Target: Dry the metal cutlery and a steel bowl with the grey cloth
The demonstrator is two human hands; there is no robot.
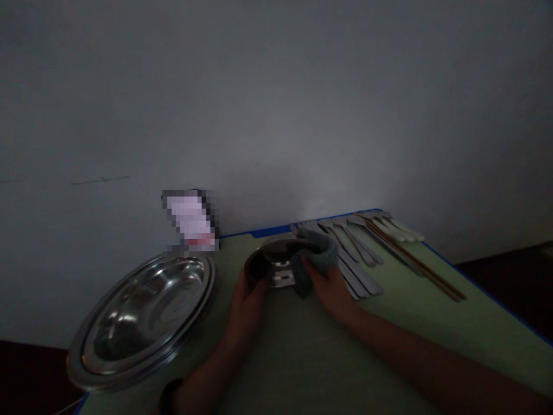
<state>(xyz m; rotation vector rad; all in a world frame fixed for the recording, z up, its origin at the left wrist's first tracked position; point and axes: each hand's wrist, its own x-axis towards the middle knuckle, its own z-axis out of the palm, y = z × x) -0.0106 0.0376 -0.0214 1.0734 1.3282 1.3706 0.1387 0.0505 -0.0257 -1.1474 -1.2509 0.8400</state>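
Note:
My left hand (247,300) grips the near left rim of a small steel bowl (276,259) tilted on the green table (389,340). My right hand (330,285) presses a grey cloth (315,253) against the bowl's right side, fingers closed on the cloth. The scene is dim and the bowl's inside shows only faint reflections.
A stack of large steel plates (142,317) sits at the table's left corner. Several spoons (358,259) and a pair of chopsticks (415,262) lie in a row at the back right. A blurred-out object (190,222) leans on the grey wall behind.

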